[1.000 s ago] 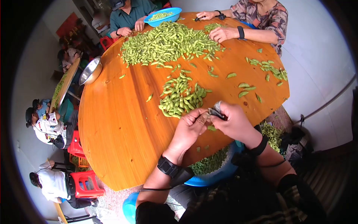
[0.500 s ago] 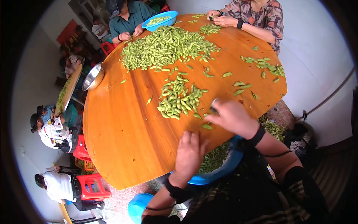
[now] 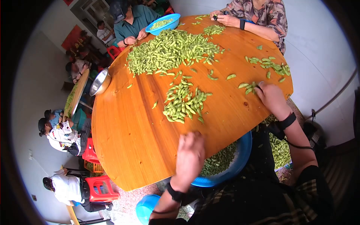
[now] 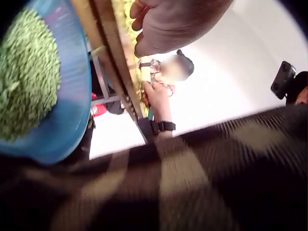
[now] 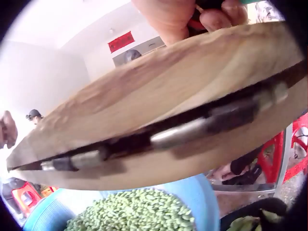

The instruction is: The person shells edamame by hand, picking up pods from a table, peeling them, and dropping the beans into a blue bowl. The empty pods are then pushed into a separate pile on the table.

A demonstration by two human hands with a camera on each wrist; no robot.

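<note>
My right hand (image 3: 274,98) is at the right side of the round table, fingertips right at a few loose green soybean pods (image 3: 245,86). In the right wrist view its thumb and fingers are curled round a small black tool (image 5: 208,6), only partly showing. Near the front edge, my left hand (image 3: 190,155) hangs blurred, fingers loosely bent, with nothing visible in them. A small heap of pods (image 3: 183,107) lies beyond it. Under the table edge stands a blue basin (image 3: 245,150) of shelled green beans (image 5: 139,209).
A large pod mound (image 3: 168,52) covers the far part of the wooden table (image 3: 123,131). Behind it are a blue bowl (image 3: 176,21) and two seated people. More pods (image 3: 275,67) lie at the right edge. A steel bowl (image 3: 100,82) sits at the left rim.
My hands were together at the small heap, then parted. The left drew back to the front edge; the right moved right to the loose pods. Pods near the right hand's earlier place are gone.
</note>
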